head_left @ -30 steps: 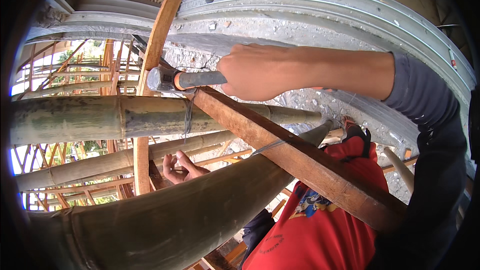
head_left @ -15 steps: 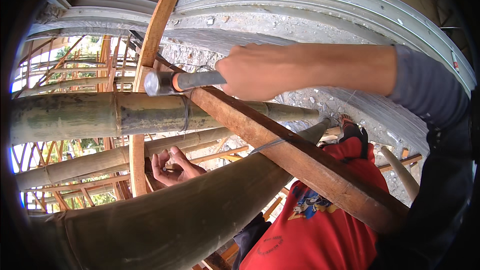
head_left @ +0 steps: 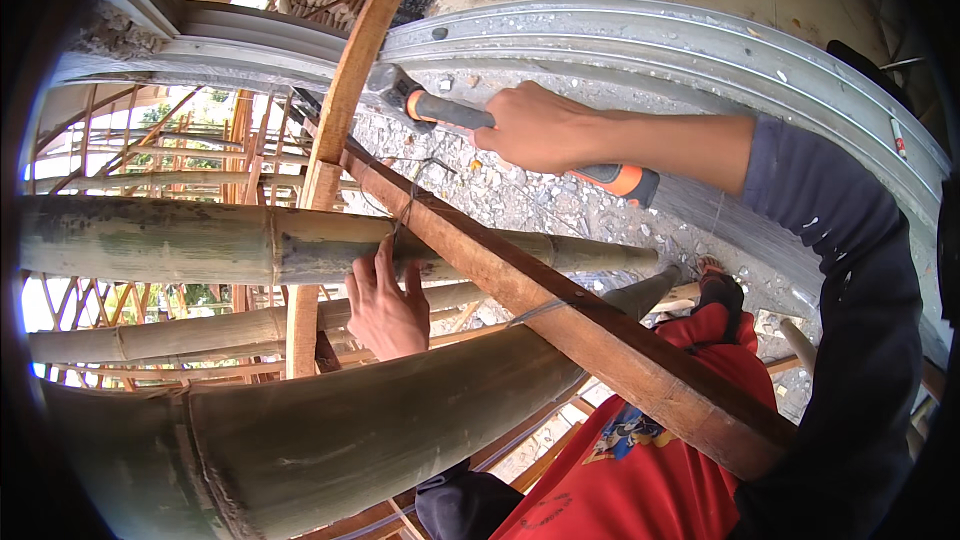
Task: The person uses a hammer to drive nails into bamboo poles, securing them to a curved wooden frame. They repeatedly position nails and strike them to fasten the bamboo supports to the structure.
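My right hand (head_left: 540, 128) grips a hammer (head_left: 455, 112) with a grey and orange handle, its head against an upright wooden plank (head_left: 335, 130). My left hand (head_left: 385, 308) rests with fingers spread against a horizontal bamboo pole (head_left: 200, 240), next to thin tie wire (head_left: 405, 202) wrapped where the pole meets a slanted wooden plank (head_left: 560, 315). The left hand holds nothing that I can see.
A thick bamboo pole (head_left: 330, 435) lies closest, below the hands. More bamboo poles (head_left: 190, 335) run behind. A curved metal edge (head_left: 650, 40) and gravelly concrete (head_left: 520, 195) lie past the planks. My red trousers (head_left: 640, 460) are at the lower right.
The right hand has swung the hammer up and to the right, higher on the upright plank. The left hand rose from below to touch the horizontal bamboo pole.
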Available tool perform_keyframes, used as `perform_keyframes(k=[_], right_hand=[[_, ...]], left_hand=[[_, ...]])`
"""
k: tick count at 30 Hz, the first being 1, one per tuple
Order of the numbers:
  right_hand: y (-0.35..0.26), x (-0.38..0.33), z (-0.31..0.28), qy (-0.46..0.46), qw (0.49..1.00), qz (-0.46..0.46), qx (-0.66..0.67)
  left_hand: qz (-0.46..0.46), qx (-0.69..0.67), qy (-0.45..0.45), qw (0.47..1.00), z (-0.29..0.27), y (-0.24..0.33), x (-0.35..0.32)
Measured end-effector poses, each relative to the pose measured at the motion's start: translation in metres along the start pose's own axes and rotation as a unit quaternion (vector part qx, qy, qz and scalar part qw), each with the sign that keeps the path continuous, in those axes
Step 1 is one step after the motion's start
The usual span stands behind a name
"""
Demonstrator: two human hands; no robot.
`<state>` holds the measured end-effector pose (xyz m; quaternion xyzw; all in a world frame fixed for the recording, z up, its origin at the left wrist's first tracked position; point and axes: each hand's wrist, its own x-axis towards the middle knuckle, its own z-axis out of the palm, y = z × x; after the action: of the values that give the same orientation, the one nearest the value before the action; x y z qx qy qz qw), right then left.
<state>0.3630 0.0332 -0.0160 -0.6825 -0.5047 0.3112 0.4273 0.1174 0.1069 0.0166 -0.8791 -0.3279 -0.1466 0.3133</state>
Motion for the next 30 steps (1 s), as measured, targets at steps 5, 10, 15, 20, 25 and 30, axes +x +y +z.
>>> perform_keyframes(k=[5, 10, 15, 20, 25, 30], right_hand=[[-0.002, 0.001, 0.006, 0.005, 0.994, 0.043, 0.104], [-0.006, 0.003, 0.005, 0.020, 0.989, 0.036, 0.145], [-0.017, -0.004, -0.002, 0.065, 0.973, -0.022, 0.219], [-0.029, -0.018, 0.002, 0.065, 0.961, -0.043, 0.267], [-0.057, -0.039, 0.004, 0.075, 0.939, -0.132, 0.308], [-0.095, -0.069, -0.013, 0.122, 0.919, -0.251, 0.278]], left_hand=[[-0.019, -0.002, 0.052, 0.998, 0.010, 0.003, 0.005], [-0.058, -0.059, 0.120, 0.989, -0.006, -0.010, 0.008], [-0.150, -0.097, 0.291, 0.940, -0.039, -0.036, -0.026], [-0.331, -0.195, 0.370, 0.846, -0.037, -0.057, -0.074], [-0.352, -0.130, 0.482, 0.792, -0.016, -0.067, -0.115], [-0.429, -0.190, 0.440, 0.766, 0.007, -0.043, -0.145]])
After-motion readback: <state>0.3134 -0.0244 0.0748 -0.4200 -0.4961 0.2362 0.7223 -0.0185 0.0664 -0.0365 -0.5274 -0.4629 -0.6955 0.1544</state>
